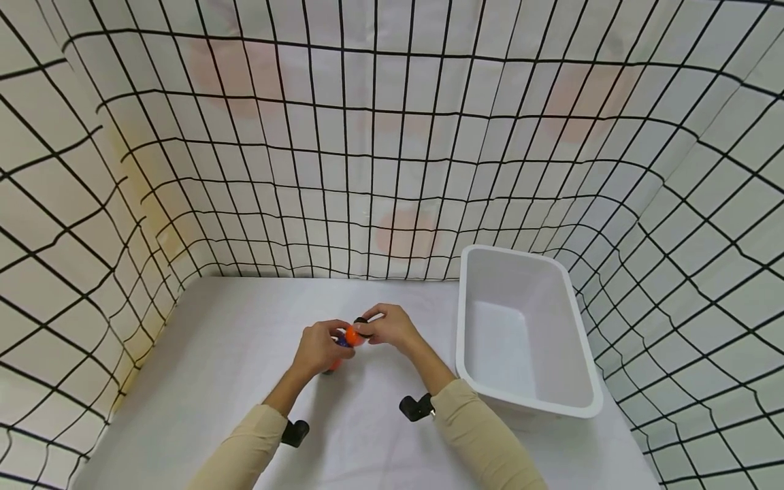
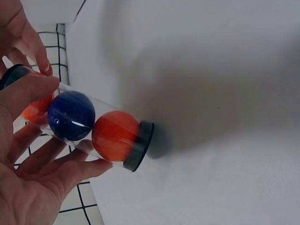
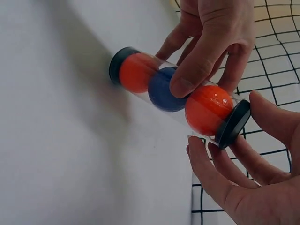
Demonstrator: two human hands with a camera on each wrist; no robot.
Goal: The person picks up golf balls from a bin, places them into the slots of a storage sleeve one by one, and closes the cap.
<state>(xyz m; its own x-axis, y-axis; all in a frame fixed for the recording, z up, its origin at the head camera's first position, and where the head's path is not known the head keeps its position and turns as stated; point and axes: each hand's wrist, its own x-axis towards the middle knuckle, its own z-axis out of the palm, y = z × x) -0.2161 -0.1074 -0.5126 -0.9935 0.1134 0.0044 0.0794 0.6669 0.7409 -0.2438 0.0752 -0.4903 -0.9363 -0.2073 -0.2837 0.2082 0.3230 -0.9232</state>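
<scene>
A clear tube (image 2: 104,104) holds a blue ball (image 2: 71,115) between two orange balls (image 2: 115,136), with a black cap (image 2: 139,146) on each end. My left hand (image 1: 317,347) grips the tube around its middle, thumb on one side and fingers on the other. At the tube's upper end, my right hand (image 1: 392,325) pinches the other black cap (image 3: 233,124) between thumb and fingers. In the head view the tube is tilted above the white table, and the left hand partly hides it.
A white plastic bin (image 1: 461,327) stands on the table (image 1: 380,435) to the right of the hands. Black wire netting (image 1: 373,160) rises behind and at both sides, with pale cloth beyond it. A dark wrist camera (image 1: 416,407) is strapped to each forearm.
</scene>
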